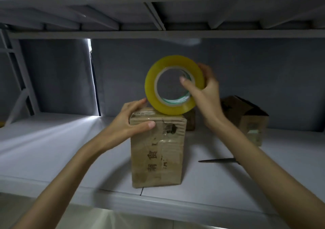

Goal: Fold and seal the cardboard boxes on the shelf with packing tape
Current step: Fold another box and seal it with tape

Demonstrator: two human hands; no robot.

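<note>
A closed box (157, 149) stands upright near the front lip of a grey shelf (52, 149), framed by both bare forearms reaching in from below. To the left of the left hand (129, 123) the shelf surface runs bare to a slanted metal brace (21, 80) at the far side; overhead, the ribbed underside of the upper shelf (158, 13) caps the space above the hands.

The left hand clamps the box's top left corner, its thumb pressed flat across the front face and its fingers curled over the top edge. The right hand (204, 89) grips a roll of yellowish tape (173, 85), thumb hooked through the core and fingers wrapped round the outer rim. The roll stands on edge, its lower rim touching the box top, just beside the left fingertips.

The box's front shows printed characters, glossy tape strips and a torn hole near the top. Under the right forearm a dark pair of scissors (219, 160) lies flat on the shelf, apart from the box. Beyond the right wrist a second box (246, 116) sits with its flaps up; what it holds cannot be seen. A third box (190, 121) peeks out just behind the first.
</note>
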